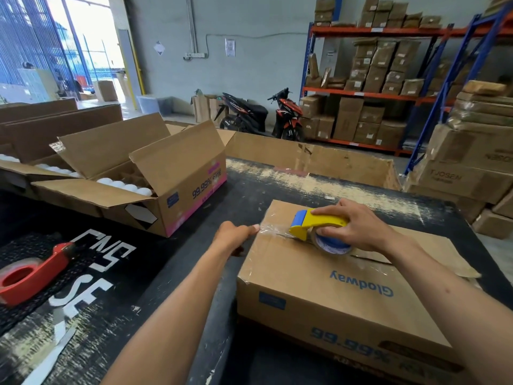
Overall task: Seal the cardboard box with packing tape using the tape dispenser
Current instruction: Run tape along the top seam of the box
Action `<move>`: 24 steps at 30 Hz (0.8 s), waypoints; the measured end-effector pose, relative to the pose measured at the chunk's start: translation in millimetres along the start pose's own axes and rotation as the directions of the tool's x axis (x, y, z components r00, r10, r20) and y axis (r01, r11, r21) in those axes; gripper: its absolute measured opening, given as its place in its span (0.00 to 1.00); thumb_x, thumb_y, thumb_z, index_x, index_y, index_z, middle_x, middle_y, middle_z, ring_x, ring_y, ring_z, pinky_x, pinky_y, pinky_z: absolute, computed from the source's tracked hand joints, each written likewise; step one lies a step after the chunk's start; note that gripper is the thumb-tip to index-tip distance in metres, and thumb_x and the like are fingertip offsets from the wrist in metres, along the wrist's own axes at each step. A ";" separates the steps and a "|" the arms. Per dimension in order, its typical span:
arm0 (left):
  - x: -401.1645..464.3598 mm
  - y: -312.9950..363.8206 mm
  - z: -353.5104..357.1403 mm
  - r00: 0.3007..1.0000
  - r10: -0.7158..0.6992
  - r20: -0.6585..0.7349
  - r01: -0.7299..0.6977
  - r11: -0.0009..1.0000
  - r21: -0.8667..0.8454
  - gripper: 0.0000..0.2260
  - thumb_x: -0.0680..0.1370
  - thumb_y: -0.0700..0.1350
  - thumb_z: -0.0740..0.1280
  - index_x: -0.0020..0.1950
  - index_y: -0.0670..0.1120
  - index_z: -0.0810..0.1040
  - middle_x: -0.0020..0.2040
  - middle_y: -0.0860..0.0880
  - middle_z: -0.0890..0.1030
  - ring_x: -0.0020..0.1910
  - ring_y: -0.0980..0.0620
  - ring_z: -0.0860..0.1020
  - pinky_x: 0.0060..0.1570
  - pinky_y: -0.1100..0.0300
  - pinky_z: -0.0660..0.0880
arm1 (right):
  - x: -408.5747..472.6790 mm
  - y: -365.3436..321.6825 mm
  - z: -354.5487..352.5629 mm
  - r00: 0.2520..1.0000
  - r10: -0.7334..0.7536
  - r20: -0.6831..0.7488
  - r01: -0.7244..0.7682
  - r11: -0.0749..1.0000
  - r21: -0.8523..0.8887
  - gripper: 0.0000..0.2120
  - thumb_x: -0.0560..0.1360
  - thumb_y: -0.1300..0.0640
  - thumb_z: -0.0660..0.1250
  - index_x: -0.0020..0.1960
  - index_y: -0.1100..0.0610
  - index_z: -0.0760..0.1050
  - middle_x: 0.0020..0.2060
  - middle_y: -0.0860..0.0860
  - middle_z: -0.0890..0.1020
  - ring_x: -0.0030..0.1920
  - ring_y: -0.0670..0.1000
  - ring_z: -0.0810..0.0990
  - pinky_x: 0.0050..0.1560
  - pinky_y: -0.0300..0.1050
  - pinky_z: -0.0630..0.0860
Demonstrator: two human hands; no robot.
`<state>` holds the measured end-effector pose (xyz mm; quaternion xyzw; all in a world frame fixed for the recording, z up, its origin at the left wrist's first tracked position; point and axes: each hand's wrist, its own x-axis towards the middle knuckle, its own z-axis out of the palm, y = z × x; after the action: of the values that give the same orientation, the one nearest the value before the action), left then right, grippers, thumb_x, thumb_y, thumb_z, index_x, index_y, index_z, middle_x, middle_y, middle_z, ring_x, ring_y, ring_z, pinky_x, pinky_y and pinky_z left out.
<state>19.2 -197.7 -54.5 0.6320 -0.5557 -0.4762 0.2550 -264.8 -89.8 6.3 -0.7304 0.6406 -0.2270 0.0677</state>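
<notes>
A closed cardboard box (pixel 319 279) printed "Glodway" lies on the black table in front of me. My right hand (pixel 352 226) grips a yellow tape dispenser (pixel 313 223) with a blue tape roll, pressed on the box's top seam near its far left end. A strip of clear tape (pixel 270 230) runs from the dispenser over the box's left edge. My left hand (pixel 236 236) presses a thumb on that tape end at the edge, fingers curled against the box's side.
A red tape dispenser (pixel 30 273) lies at the left on the black table (pixel 180 251). An open carton (pixel 155 176) of white bulbs stands behind it. Flat cardboard, stacked boxes (pixel 469 162), shelving and two motorbikes (pixel 261 115) fill the background.
</notes>
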 end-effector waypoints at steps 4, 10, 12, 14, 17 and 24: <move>-6.1 -7.4 4.5 0.876 0.432 -0.217 -0.330 0.863 0.383 0.19 0.75 0.58 0.72 0.57 0.46 0.78 0.56 0.48 0.79 0.55 0.47 0.77 0.54 0.49 0.76 | 0.3 -0.4 1.2 1.000 -0.012 0.007 0.012 1.000 0.001 0.21 0.72 0.40 0.73 0.64 0.34 0.76 0.44 0.50 0.74 0.45 0.47 0.73 0.43 0.42 0.70; -27.8 6.8 41.1 0.692 0.614 0.379 -0.708 0.476 0.521 0.25 0.86 0.51 0.51 0.81 0.44 0.53 0.82 0.47 0.53 0.80 0.51 0.50 0.77 0.55 0.45 | -0.9 -2.6 -1.6 1.000 -0.021 0.007 0.021 1.000 0.004 0.21 0.72 0.40 0.74 0.64 0.33 0.76 0.44 0.50 0.74 0.44 0.46 0.73 0.41 0.41 0.67; -27.1 4.0 43.7 0.709 0.529 0.467 -0.692 0.393 0.605 0.27 0.86 0.53 0.47 0.82 0.44 0.46 0.82 0.47 0.45 0.80 0.52 0.43 0.76 0.55 0.38 | -1.2 -2.8 -2.9 0.999 -0.030 0.019 0.030 1.000 0.000 0.22 0.71 0.39 0.73 0.64 0.33 0.76 0.44 0.50 0.74 0.44 0.46 0.73 0.41 0.39 0.66; -26.7 3.5 43.7 0.717 0.494 0.492 -0.681 0.346 0.645 0.28 0.85 0.54 0.45 0.81 0.44 0.43 0.82 0.47 0.42 0.80 0.52 0.41 0.76 0.54 0.37 | 0.9 -2.9 -4.6 0.999 -0.032 0.042 0.033 0.999 -0.019 0.22 0.71 0.37 0.73 0.65 0.33 0.76 0.43 0.50 0.74 0.44 0.47 0.73 0.41 0.39 0.65; -28.5 4.3 44.7 0.725 0.478 0.497 -0.668 0.307 0.678 0.28 0.85 0.55 0.43 0.81 0.43 0.41 0.82 0.46 0.41 0.80 0.52 0.40 0.77 0.54 0.36 | 5.2 -6.9 -10.4 0.996 -0.034 0.085 0.038 0.998 -0.049 0.23 0.71 0.35 0.72 0.65 0.34 0.77 0.44 0.50 0.76 0.45 0.48 0.74 0.42 0.41 0.66; -25.9 3.7 44.5 0.722 0.466 0.512 -0.669 0.277 0.690 0.27 0.85 0.54 0.42 0.81 0.45 0.41 0.82 0.47 0.40 0.80 0.53 0.40 0.77 0.55 0.36 | -1.6 -4.6 -20.5 0.989 -0.046 0.138 0.056 0.996 -0.065 0.24 0.72 0.32 0.70 0.66 0.36 0.78 0.45 0.49 0.77 0.44 0.47 0.73 0.41 0.43 0.64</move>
<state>-20.1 -165.0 -61.6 0.3748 -0.9232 -0.0839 0.0090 -269.4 -83.6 25.9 -0.7622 0.6230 -0.1562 0.0806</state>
